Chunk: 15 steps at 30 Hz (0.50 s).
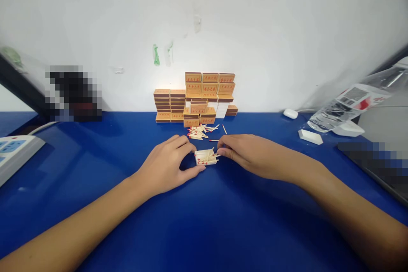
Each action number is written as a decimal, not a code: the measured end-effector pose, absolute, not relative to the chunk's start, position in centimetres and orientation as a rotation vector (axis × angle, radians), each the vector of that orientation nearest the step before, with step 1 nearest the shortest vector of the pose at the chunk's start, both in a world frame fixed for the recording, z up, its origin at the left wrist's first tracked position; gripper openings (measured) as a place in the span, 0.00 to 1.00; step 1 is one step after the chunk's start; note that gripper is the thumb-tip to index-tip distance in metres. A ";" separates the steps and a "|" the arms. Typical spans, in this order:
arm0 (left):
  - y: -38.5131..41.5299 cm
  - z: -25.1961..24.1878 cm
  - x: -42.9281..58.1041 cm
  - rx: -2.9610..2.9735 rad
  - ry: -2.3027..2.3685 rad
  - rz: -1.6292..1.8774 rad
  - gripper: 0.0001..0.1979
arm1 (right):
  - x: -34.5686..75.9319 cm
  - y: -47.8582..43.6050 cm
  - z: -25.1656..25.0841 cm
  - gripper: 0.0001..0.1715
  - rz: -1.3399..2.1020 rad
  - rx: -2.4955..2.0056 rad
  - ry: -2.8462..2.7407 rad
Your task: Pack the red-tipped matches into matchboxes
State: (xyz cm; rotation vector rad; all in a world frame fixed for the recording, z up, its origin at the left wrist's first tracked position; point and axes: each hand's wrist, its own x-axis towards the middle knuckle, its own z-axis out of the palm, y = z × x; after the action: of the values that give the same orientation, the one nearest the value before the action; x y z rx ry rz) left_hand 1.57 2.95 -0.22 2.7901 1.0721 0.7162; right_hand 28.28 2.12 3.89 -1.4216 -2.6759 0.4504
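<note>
My left hand [174, 159] curls around a small white matchbox tray [200, 153], with its thumb at the near side and its fingers at the left end. Several red-tipped matches [208, 159] lie in the tray at mixed angles, some poking over its right end. There my right hand [240, 151] has thumb and forefinger pinched on the pale end of a match [218, 155]. Just beyond the tray sits a loose pile of matches [199, 131]. A single match [213, 140] lies near my right fingertips, and another match [224, 129] is a little farther back.
Stacked orange matchboxes [209, 89] stand against the wall, with lower stacks [170, 104] to their left. At right are a plastic bottle [350, 97], a white earbud case [290, 114] and a white block [310, 137]. A white power strip [19, 153] occupies the left edge.
</note>
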 end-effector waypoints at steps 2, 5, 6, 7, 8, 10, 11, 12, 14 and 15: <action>3.0 -0.3 1.6 2.797 1.077 0.725 0.16 | 28.6 2.2 3.8 0.20 0.418 -1.426 -2.682; 3.0 -0.3 1.6 2.797 1.071 0.733 0.15 | 28.9 2.3 3.6 0.14 0.445 -1.380 -2.683; 3.0 -0.4 1.6 2.795 1.066 0.733 0.15 | 28.9 2.3 3.5 0.12 0.465 -1.358 -2.681; 3.0 -0.3 1.6 2.794 1.062 0.732 0.15 | 28.9 2.4 3.4 0.11 0.486 -1.339 -2.681; 3.0 -0.3 1.6 2.794 1.060 0.731 0.15 | 28.9 2.5 3.3 0.09 0.504 -1.325 -2.681; 3.0 -0.3 1.6 2.795 1.062 0.725 0.15 | 28.8 2.8 3.1 0.08 0.523 -1.323 -2.679; 3.0 -0.3 1.6 2.796 1.065 0.722 0.15 | 28.8 2.9 3.0 0.08 0.527 -1.325 -2.680; 3.0 -0.3 1.6 2.797 1.067 0.722 0.15 | 28.8 3.0 3.0 0.09 0.528 -1.321 -2.682; 3.0 -0.3 1.7 2.803 1.066 0.726 0.15 | 28.7 3.1 2.9 0.11 0.518 -1.298 -2.682; 3.0 -0.3 1.7 2.806 1.064 0.729 0.15 | 28.6 3.1 3.0 0.11 0.508 -1.284 -2.677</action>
State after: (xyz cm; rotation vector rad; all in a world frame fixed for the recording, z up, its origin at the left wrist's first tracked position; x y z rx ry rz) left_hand 1.67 3.00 -0.28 2.8057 1.0639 0.7292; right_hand 28.62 3.09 3.02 -1.2835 -2.6767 0.5078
